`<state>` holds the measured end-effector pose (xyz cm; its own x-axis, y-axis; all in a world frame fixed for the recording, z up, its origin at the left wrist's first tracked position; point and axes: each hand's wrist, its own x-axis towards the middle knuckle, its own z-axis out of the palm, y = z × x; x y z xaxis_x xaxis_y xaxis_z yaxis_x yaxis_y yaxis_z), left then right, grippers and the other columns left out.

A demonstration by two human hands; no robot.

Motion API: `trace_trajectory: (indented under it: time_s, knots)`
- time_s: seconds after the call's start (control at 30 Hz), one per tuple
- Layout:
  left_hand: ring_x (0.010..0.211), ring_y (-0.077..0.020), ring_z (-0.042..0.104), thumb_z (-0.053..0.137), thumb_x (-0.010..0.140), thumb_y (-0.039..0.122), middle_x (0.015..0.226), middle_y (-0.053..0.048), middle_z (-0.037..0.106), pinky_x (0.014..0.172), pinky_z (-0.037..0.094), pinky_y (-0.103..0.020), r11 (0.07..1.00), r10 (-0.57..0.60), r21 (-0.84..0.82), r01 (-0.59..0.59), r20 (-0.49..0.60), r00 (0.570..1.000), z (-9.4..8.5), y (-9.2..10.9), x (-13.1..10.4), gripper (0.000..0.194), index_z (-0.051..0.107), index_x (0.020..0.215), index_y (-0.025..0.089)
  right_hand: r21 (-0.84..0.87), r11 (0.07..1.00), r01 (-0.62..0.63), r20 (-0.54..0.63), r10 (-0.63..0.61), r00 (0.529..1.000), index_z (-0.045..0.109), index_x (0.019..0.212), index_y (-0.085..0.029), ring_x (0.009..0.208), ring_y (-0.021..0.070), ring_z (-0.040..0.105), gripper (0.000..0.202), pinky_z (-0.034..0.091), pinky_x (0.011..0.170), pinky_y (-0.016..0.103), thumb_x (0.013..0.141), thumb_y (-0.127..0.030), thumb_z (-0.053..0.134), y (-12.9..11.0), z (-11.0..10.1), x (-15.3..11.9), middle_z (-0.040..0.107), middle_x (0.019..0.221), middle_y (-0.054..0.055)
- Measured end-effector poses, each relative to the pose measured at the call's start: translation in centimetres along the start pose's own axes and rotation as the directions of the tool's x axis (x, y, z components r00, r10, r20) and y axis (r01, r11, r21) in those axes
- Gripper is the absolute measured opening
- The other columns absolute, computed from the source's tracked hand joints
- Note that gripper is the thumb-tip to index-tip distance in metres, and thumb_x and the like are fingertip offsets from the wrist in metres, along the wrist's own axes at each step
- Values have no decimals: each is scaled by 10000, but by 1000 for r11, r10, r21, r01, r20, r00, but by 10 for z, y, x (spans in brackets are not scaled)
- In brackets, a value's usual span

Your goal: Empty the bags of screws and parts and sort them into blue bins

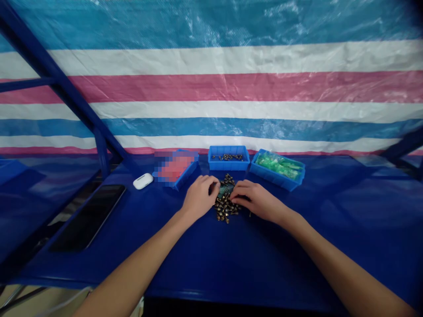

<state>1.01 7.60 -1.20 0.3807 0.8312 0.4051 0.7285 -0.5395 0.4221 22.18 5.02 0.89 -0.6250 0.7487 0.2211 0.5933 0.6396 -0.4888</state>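
Note:
A pile of small brass-coloured screws lies on the blue table. Over its upper part is a small greenish clear plastic bag, between my two hands. My left hand is at the bag's left edge, thumb and fingers curled together in a pinch. From the right, my right hand reaches in with fingers bent and tips close together at the bag and screws. What the fingertips hold is too small to make out.
Behind the pile stand a blue bin of screws, a blue bin of green bags and a blue bin with blurred red contents. A white case and a black phone lie left. A striped tarp hangs behind.

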Motion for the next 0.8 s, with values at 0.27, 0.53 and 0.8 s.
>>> trace_trajectory:
  time_s: [0.27,0.53,0.8]
  knots:
    - [806,-186,550,470,933,238,795,-20,629,728,443,-313,1000,16,-7,-16,-10,1000,-1,-1,-1,158,624,906,210,-39,999,-10,27,11,1000,653,976,-218,957,196,553,106,462,848,348,920,-242,567,5,-9,-2,616,987,48]
    - [797,-187,552,488,927,229,787,-19,632,712,445,-312,999,32,1,-32,-3,999,-1,0,0,151,635,894,211,-232,973,5,0,-6,1000,645,878,-188,962,222,550,111,462,896,396,920,-211,545,-4,-5,-3,587,1005,81]
    - [783,-185,539,487,931,236,772,-17,626,703,425,-306,999,44,7,-44,19,999,-1,1,0,157,633,884,206,-306,952,5,-2,-6,1000,625,895,-180,953,224,532,82,466,862,388,920,-220,557,-9,-3,-3,598,992,78]
